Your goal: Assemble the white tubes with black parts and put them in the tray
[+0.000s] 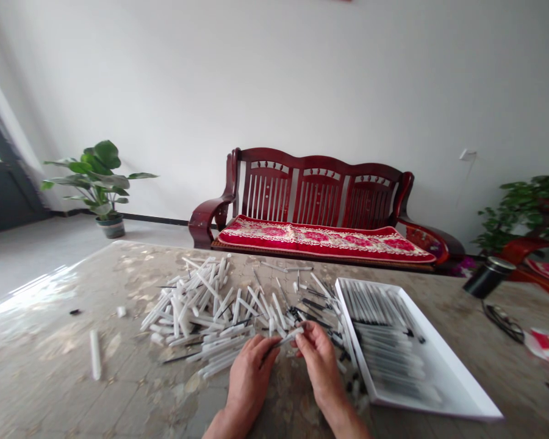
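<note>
My left hand (252,373) and my right hand (319,361) meet over the near side of the table, with a slim pen (289,337) between them. The left fingers pinch its darker end, while the right thumb and fingertips close around its pale end. Behind and left of the hands lies a loose heap of white pen parts (196,299), mixed with thin dark refills. Black caps and more pen pieces (318,305) are scattered just beyond my right hand. Right of it, a shallow white box (457,372) holds rows of pens with clear barrels and dark ends.
A lone white tube (95,355), a small white piece (121,311) and a black cap (75,312) lie on the left of the patterned table (50,378). To the right are a black cylinder (489,277) and a dark cable (503,321). A wooden bench (320,189) stands behind.
</note>
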Available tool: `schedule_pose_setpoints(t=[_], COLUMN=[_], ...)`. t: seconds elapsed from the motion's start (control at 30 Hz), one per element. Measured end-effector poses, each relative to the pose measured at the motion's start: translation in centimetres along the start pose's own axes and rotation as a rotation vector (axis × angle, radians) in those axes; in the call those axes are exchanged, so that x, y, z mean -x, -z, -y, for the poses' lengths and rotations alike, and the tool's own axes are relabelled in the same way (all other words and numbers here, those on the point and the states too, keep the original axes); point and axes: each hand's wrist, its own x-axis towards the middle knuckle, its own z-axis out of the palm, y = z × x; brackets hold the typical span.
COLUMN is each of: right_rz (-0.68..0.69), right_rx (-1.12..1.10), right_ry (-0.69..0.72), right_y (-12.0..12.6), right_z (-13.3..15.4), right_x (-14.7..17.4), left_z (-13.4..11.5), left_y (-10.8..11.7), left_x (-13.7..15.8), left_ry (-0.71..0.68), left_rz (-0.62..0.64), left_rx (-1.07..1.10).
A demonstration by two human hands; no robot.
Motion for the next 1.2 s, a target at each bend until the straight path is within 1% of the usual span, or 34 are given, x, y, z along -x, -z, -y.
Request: schedule_pose_setpoints(t=[0.17,0.33,0.43,0.6,0.7,0.8,0.87,0.9,0.93,1.0,1.07,1.1,1.13,1.2], right_rz=[-0.003,-0.012,-0.026,0.002,0.033,0.096,0.107,0.09,0.064,0.04,0.104,0.156,0.206,0.268], right_rx=[-0.013,-0.076,-0.121,-0.202,-0.206,-0.094,0.062,0.158,0.26,0.461,0.657,0.747,0.828,0.961], right_ry=[-0.034,-0.182,-0.247,-0.338,-0.346,-0.279,-0.199,-0.132,-0.04,0.197,0.406,0.465,0.491,0.48], right_y=[0.0,0.1,0.2,0.3,0.3,0.6,1.0,1.2,1.4,1.7,1.7,1.6,1.6,1.4], right_z=[0.5,0.8,0.9,1.5,1.6,1.1,0.7,0.6,0.6,1.1,2.1,2.7,3.3,4.3], right_x=[0.1,0.3,0.5,0.9,0.9,0.7,0.5,0.4,0.4,0.3,0.5,0.6,0.8,1.1], left_z=[0.0,-0.2,-0.3,-0.5,-0.5,-0.5,-0.4,-0.4,-0.3,-0.2,-0.2,-0.2,-0.2,-0.2], left_y=[0.2,0.3,0.4,0.7,1.0,1.0,1.0,1.0,0.9,0.9,0.9,0.9,0.9,1.0], left_x=[0.1,0.3,0.4,0.5,0.3,0.0,-0.1,-0.1,-0.1,-0.1,0.0,0.0,0.0,0.0], left_ry=[-0.091,-0.225,-0.307,-0.426,-0.453,-0.417,-0.364,-0.337,-0.315,-0.294,-0.305,-0.318,-0.335,-0.376], left_rz=[-0.056,-0.113,-0.144,-0.177,-0.181,-0.177,-0.174,-0.169,-0.165,-0.154,-0.148,-0.15,-0.152,-0.166], left_rx=[-0.093,-0.244,-0.327,-0.424,-0.429,-0.392,-0.353,-0.335,-0.318,-0.292,-0.268,-0.257,-0.247,-0.231])
